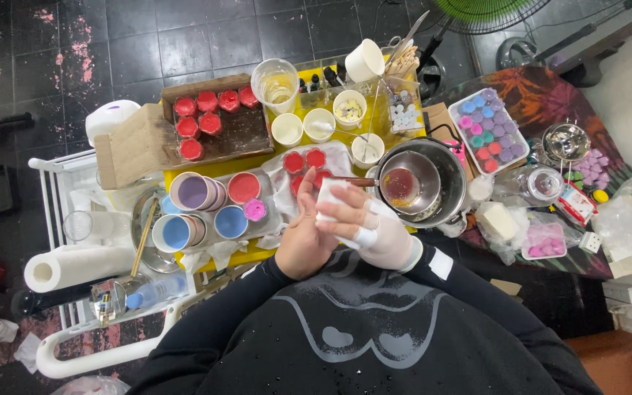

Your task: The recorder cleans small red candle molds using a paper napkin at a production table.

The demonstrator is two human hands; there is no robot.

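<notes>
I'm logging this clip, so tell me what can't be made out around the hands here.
Head view only:
- White tissue-like piece: what it wraps is hidden by the right hand.
- Left hand: palm side hidden, facing away.
- Green fan: cut off by the top edge.
- Small dark bottles: too small to identify.

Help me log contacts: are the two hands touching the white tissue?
Touching. The head view shows the left hand and bandaged right hand pressed around the white tissue.

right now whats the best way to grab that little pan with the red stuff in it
By its handle, which sticks out level from the small pan toward the hands. Come from that near left side: the pan sits inside the larger steel pot, so its rim is awkward to reach.
</notes>
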